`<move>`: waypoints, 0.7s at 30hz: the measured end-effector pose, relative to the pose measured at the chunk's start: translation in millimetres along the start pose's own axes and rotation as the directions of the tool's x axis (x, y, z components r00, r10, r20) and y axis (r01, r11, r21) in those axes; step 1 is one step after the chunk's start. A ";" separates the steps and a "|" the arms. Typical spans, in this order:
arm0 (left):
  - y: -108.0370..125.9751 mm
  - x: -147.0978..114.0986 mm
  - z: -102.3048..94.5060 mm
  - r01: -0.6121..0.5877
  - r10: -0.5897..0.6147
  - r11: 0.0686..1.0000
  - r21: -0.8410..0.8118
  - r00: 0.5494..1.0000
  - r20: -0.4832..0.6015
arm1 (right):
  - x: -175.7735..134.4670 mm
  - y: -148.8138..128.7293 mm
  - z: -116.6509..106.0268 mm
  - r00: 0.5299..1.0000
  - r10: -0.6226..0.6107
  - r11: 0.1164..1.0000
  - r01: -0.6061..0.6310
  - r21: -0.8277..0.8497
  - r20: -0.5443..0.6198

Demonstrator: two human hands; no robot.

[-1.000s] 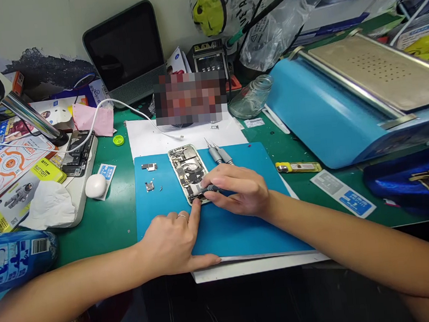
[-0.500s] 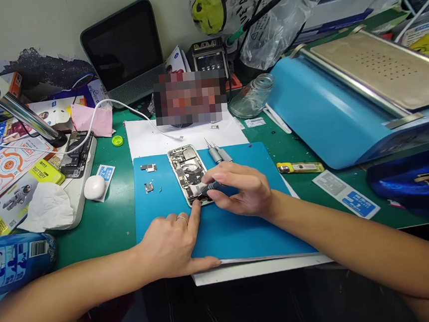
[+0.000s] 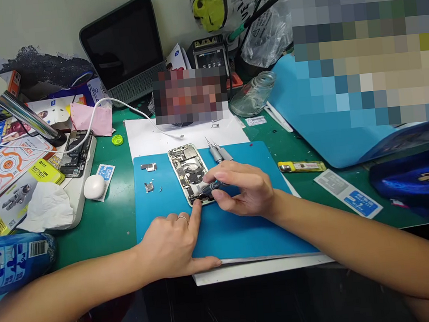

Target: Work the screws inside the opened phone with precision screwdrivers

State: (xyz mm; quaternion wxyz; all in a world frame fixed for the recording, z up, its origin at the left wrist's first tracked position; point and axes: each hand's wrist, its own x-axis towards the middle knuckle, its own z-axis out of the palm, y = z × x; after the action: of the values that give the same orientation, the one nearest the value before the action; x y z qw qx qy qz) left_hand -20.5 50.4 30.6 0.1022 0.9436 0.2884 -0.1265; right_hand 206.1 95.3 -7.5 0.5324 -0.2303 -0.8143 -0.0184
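An opened smartphone (image 3: 191, 165) lies on the blue mat (image 3: 161, 241), its inner parts exposed. My left hand (image 3: 171, 242) rests at the mat's front; its index fingertip touches the phone's bottom edge, the thumb stretches along the mat's edge, and the other fingers curl in, holding nothing. Between thumb and fingers, my right hand (image 3: 245, 187) grips a screwdriver (image 3: 212, 186) with a dark ribbed handle, its tip end over the phone's lower part. Left of the phone are a small metal plate (image 3: 148, 167) and a small component (image 3: 148, 187). Two grey screwdrivers (image 3: 219, 153) lie beyond my right hand.
A glass jar (image 3: 254, 95) lies tilted behind the mat. To the right are a yellow box cutter (image 3: 301, 166) and a blue machine (image 3: 319, 121), partly pixelated. A white earbud case (image 3: 94, 187), boxes and a lamp post (image 3: 32, 119) crowd the left. A white cable (image 3: 119, 103) ends behind the phone.
My right hand and the screwdriver have shifted very slightly to the right. My left hand stays on the phone's edge, and the phone has not moved.
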 end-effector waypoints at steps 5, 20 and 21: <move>0.2 -0.7 0.6 -0.001 0.001 1.000 -0.014 1.000 -0.026 | -0.3 1.2 -1.2 1.000 -0.004 1.000 0.004 0.021 0.016; 0.5 0.2 -1.1 0.007 -0.007 1.000 0.009 1.000 0.030 | 2.1 0.7 -0.9 1.000 -0.009 1.000 0.009 -0.021 0.020; 0.6 0.1 -1.1 0.008 -0.009 1.000 0.011 1.000 0.030 | 2.1 0.2 -1.1 1.000 -0.002 1.000 0.003 -0.024 0.023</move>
State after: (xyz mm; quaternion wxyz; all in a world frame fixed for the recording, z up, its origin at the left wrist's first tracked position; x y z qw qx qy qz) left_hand -19.8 50.3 31.6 0.1007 0.9409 0.2901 -0.1427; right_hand 206.5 95.9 -5.3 0.5203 -0.2358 -0.8203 -0.0264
